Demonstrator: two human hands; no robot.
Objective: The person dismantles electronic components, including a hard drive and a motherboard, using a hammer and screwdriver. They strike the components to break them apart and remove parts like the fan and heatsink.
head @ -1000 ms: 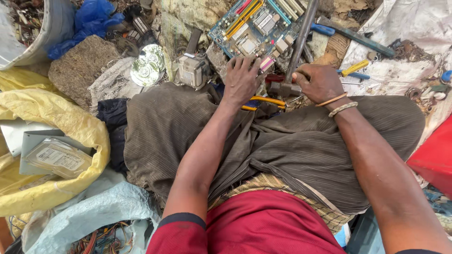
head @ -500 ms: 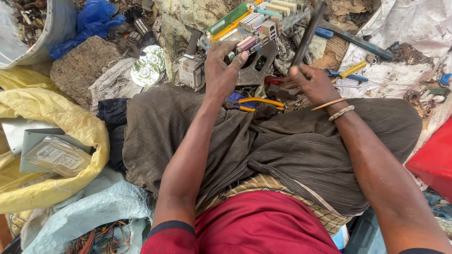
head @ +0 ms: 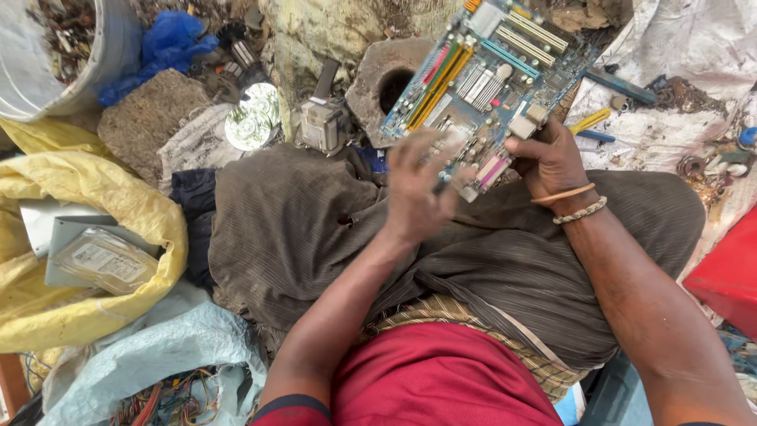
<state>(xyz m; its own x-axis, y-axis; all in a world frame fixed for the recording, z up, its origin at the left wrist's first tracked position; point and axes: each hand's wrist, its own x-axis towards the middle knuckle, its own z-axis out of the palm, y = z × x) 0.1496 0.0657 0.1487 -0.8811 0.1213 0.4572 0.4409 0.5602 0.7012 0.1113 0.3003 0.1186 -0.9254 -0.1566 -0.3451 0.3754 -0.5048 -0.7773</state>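
Both hands meet at the circuit board (head: pixel 489 75): right hand (head: pixel 552 162) pinches its lower edge, left hand (head: pixel 418 185), blurred, fingers spread, touches beside.

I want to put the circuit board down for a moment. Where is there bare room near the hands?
The widest bare patch is the brown cloth over the lap, between the left hand and the yellow sack. Another stretch lies under the right hand, toward the red box. Ahead, around the holed stone and the discs, scrap crowds the ground.
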